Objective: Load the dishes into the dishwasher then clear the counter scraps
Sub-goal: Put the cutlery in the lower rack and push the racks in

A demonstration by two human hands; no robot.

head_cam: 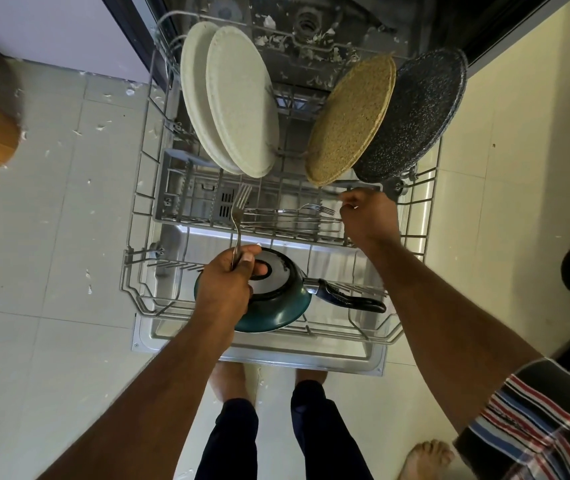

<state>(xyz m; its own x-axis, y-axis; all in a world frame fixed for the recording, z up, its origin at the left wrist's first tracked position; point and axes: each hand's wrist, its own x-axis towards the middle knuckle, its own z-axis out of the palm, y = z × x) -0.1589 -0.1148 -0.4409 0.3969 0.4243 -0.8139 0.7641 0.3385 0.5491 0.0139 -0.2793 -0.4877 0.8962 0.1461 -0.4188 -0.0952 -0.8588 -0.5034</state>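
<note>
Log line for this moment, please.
left hand: holds fork | right hand: at cutlery in rack | pan: loaded

Readable text: none in this view
Dishwasher rack (138,216): no brand or label legible
Plates (238,98): plain — no print
Pan (287,306): base ring bears no legible lettering — too blurred

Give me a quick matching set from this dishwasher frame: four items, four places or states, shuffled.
Items:
1. fork
2. green pan
3. white plates
4. dark speckled plate

Places or states:
A. upside down at the rack's near edge
B. upright at the rack's far left
C. held in the left hand
D. leaning at the rack's far right

Pairs: 1-C, 2-A, 3-B, 4-D
</note>
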